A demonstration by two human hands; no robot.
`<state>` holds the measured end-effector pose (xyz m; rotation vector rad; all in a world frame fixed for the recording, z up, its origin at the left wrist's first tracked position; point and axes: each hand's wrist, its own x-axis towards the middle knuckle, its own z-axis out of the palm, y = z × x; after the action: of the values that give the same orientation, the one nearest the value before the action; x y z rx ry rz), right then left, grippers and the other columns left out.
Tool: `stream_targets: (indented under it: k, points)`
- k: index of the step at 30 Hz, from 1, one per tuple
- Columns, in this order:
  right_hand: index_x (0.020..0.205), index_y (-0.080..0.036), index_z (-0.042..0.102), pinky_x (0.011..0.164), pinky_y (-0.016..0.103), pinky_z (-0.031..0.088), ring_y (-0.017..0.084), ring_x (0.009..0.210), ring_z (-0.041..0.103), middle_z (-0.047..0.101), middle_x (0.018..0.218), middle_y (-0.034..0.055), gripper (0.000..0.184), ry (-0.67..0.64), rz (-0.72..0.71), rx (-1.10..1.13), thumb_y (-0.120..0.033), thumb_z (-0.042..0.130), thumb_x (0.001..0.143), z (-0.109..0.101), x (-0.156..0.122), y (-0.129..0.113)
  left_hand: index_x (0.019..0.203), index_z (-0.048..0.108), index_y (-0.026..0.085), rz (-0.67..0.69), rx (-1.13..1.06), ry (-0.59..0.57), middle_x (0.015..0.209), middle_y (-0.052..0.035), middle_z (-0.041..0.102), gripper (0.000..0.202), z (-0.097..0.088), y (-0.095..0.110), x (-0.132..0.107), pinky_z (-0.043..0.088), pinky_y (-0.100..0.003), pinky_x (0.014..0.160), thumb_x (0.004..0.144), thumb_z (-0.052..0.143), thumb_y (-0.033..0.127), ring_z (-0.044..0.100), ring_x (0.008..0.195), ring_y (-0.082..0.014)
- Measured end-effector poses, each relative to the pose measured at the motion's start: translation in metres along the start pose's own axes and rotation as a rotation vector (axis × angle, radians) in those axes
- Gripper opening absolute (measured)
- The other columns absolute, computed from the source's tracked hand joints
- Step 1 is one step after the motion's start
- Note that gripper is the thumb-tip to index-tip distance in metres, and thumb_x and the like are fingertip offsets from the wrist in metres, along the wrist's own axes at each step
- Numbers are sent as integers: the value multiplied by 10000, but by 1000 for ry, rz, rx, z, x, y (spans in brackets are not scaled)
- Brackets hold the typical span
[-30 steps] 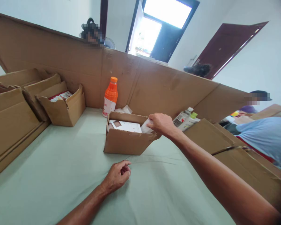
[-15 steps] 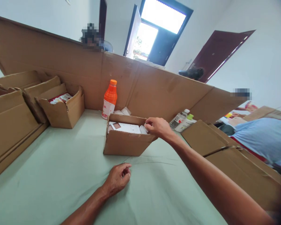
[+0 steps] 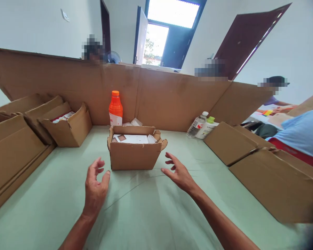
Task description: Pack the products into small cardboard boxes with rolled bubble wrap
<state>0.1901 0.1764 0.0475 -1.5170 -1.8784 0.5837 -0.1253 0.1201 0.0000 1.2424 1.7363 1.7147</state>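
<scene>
– Spreading beneath both hands, a green cloth (image 3: 135, 222) is seen; well beyond the fingertips it's bounded by a tall cardboard partition (image 3: 164, 100).

– Next size down?

– Big boxes. Those on the L (image 3: 10, 152) are set well left of the L fingers; the brown cases (image 3: 271, 184) are set well right of the R fingers.

– And the open carton (image 3: 131, 156)?

– Stood upright on the cloth, just beyond & between the two sets of fingers. A small gap is left on either side, so it's touched by neither hand.

– Hands' status?

– L hand (image 3: 95, 189): fingers loosely curled, thumb held apart, nothing gripped. R hand (image 3: 179, 175): fingers part-spread, thumb apart, likewise nothing gripped.

– Smaller stuff?

– Orange bottle (image 3: 115, 109) is placed past the L fingertips, behind the carton. Clear bottle (image 3: 197, 125) & green-capped bottle (image 3: 207, 130) are placed ahead & right of the R fingertips. Inside the carton, a white pack (image 3: 135, 139) is held; at its end nearest the R fingertips, a small white item (image 3: 151, 138), type can't be told.
</scene>
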Motion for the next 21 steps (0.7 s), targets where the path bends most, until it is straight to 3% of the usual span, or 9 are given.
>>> stream_targets:
  k: [2, 4, 7, 9, 12, 15, 18, 21]
  points:
    - [1397, -222, 468, 790, 378, 550, 273, 1101, 650, 569, 1428, 141, 700, -27, -20, 61, -449, 675, 768, 19, 17, -4, 1439, 456, 254, -26, -4, -18, 1442, -119, 527, 649, -3, 0, 15, 512, -405, 987, 828, 657, 337, 558, 1257, -275]
    - [1322, -196, 511, 763, 380, 542, 269, 992, 660, 659, 1269, 136, 645, -40, -18, 78, -458, 681, 758, 35, 36, -12, 1451, 443, 253, -64, -42, -111, 1508, -125, 471, 686, 3, 0, 29, 488, -431, 1040, 806, 668, 323, 496, 1351, -297]
    - [1154, -165, 583, 687, 365, 517, 235, 775, 629, 712, 966, 94, 498, -15, 41, 46, -457, 669, 759, 46, 54, -17, 1411, 474, 211, -123, -133, -225, 1428, -131, 550, 675, 26, 2, 39, 491, -432, 1044, 769, 661, 306, 532, 1322, -295]
    - [1089, -166, 596, 666, 352, 502, 217, 717, 605, 705, 905, 75, 436, 35, 81, 33, -440, 660, 755, 39, 50, -11, 1392, 482, 184, -129, -177, -256, 1368, -133, 591, 682, 46, 8, 34, 508, -413, 1017, 743, 656, 298, 562, 1282, -287]
    - [1025, -183, 597, 640, 338, 491, 202, 674, 592, 702, 873, 55, 385, 150, 126, 13, -452, 650, 754, 9, 13, 11, 1389, 484, 168, -114, -223, -364, 1339, -135, 611, 689, 75, 18, 7, 521, -395, 990, 735, 651, 307, 591, 1232, -277]
    - [895, -204, 574, 583, 330, 476, 200, 626, 579, 676, 771, 37, 348, 267, 220, -65, -526, 638, 778, -25, -49, 31, 1394, 498, 182, -100, -257, -546, 1378, -129, 602, 668, 88, 27, -29, 508, -394, 1017, 757, 648, 314, 600, 1227, -267]
    - [827, -211, 551, 567, 344, 482, 185, 557, 552, 658, 727, 36, 400, 342, 301, -125, -599, 643, 797, -37, -105, 36, 1385, 522, 210, -92, -207, -661, 1397, -121, 600, 623, 82, 28, -49, 537, -385, 963, 789, 640, 349, 632, 1179, -260]
    - [978, -187, 613, 734, 408, 552, 257, 761, 657, 708, 908, 98, 438, 364, 236, -97, -591, 660, 814, -29, -134, 36, 1274, 605, 203, -33, -17, -628, 1255, -120, 668, 554, 65, 22, -46, 567, -357, 786, 776, 662, 437, 679, 999, -252]
